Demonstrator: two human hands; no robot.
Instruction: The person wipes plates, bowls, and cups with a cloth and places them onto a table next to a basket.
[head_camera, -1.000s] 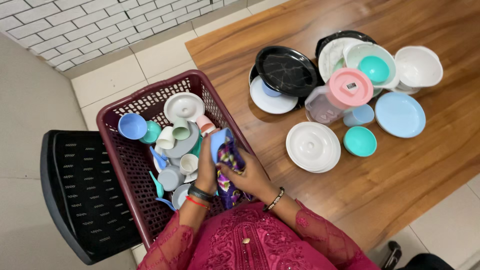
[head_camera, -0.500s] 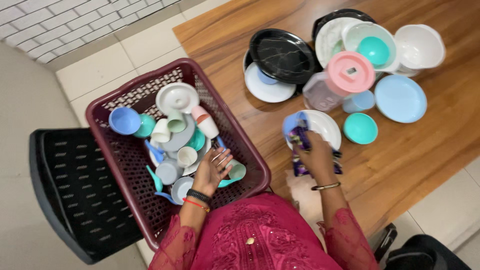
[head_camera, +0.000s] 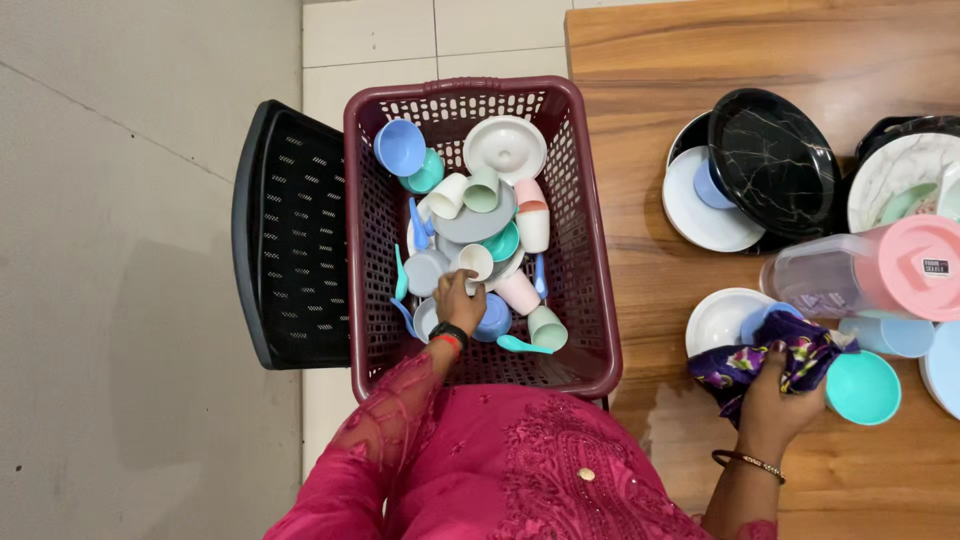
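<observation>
My left hand (head_camera: 458, 300) is down in the maroon basket (head_camera: 585, 230), fingers closed around a small white cup (head_camera: 474, 262) among several cups, bowls, lids and spoons. My right hand (head_camera: 772, 402) rests on the wooden table (head_camera: 650, 110) and grips a purple patterned cloth (head_camera: 795, 355). The cloth is bunched against a blue cup (head_camera: 757, 322) that sits on a white plate (head_camera: 718, 320). Whether the cup is still held through the cloth is hidden.
The basket stands on a black mesh chair (head_camera: 290, 240) beside the table. On the table are a black marbled plate (head_camera: 772, 160), a white plate (head_camera: 705, 215), a clear pitcher with a pink lid (head_camera: 880, 275), a teal bowl (head_camera: 862, 388) and more dishes at the right edge.
My left hand moved further into the basket and closed on the white cup. My right hand lowered the cloth and blue cup onto the white plate. The view swung left.
</observation>
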